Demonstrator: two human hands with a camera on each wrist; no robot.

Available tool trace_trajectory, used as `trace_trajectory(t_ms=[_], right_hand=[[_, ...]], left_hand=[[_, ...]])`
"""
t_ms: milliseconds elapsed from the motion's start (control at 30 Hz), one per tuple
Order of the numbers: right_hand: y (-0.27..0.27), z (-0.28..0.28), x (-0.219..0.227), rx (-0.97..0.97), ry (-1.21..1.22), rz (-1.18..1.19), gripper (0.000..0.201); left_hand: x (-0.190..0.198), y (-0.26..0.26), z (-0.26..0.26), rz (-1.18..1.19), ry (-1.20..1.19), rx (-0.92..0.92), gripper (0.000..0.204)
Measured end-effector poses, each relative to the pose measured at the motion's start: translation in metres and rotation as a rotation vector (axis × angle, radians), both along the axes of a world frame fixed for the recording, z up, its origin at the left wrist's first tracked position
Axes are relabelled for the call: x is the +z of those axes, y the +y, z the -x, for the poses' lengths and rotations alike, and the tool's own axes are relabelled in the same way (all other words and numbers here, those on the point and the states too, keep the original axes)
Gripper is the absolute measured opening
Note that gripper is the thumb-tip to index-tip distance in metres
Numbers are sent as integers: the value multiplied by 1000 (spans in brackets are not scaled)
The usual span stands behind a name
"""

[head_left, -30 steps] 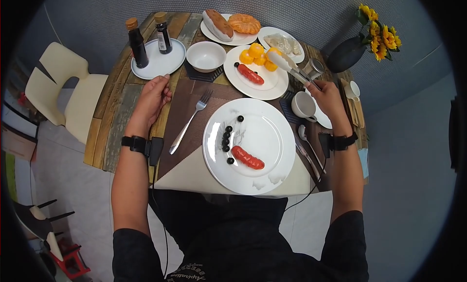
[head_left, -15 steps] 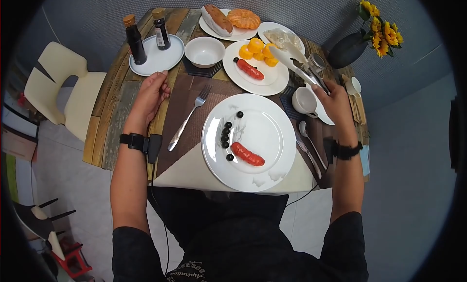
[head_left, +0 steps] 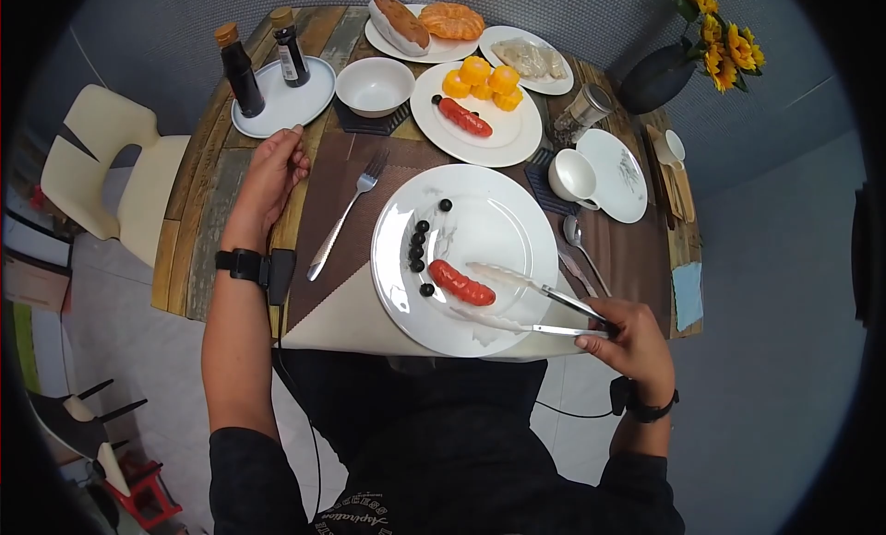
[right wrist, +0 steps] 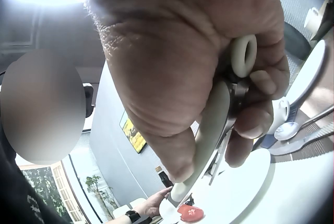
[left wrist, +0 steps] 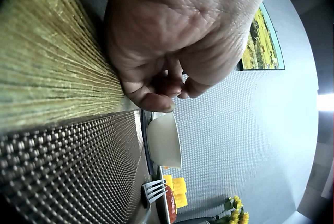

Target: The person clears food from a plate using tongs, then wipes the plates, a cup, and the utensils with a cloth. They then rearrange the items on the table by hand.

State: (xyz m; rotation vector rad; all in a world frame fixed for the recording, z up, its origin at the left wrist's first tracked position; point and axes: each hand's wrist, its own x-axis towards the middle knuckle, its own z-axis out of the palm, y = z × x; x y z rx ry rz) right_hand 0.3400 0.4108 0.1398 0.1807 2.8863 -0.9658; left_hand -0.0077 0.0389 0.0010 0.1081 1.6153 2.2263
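My right hand [head_left: 635, 346] grips a pair of tongs [head_left: 563, 314] by the handles, as the right wrist view also shows. The spread tips of the tongs reach over the big white plate [head_left: 517, 226], one on each side of a red sausage [head_left: 461, 284]. Left of the sausage, several black round berries [head_left: 418, 240] form a curved row on the plate. My left hand [head_left: 272, 175] rests on the wooden tabletop near the tray's edge, its fingers loosely curled around nothing. A fork [head_left: 346, 217] lies between that hand and the plate.
A smaller plate [head_left: 517, 148] behind holds corn pieces [head_left: 475, 71] and another sausage [head_left: 464, 118]. Sauce bottles [head_left: 240, 74] stand on a tray [head_left: 277, 120] beside a bowl [head_left: 376, 88]. A cup [head_left: 572, 177], a spoon [head_left: 581, 244] and a glass jar [head_left: 586, 108] are on the right.
My right hand has brought the tongs from beside the corn plate toward me, down over the big plate, with their tips now around the sausage. The left hand has stayed in place.
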Motion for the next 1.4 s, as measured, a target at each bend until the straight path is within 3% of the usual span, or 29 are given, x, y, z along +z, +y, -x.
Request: trace_trajectory(t_ms=[633,933,1033,1067,1400], right_hand=[[13,5,-6,-75,45,40,38],[21,98,7,-64,276,-287,36],[15,132,8,-109,149,-367,39],[20,140,-3,-46,268,-397,40],[10,155,-17,-54,247,-464,40]], left_hand=[[2,1,-2,-17,-1,17,28],[-2,0,0,-15,15,0,26],[-3,-1,1,-17,11,-1,26],[-3,-1,1,-17,9,-1,26],[-2,0,0,-1,15,4,27]])
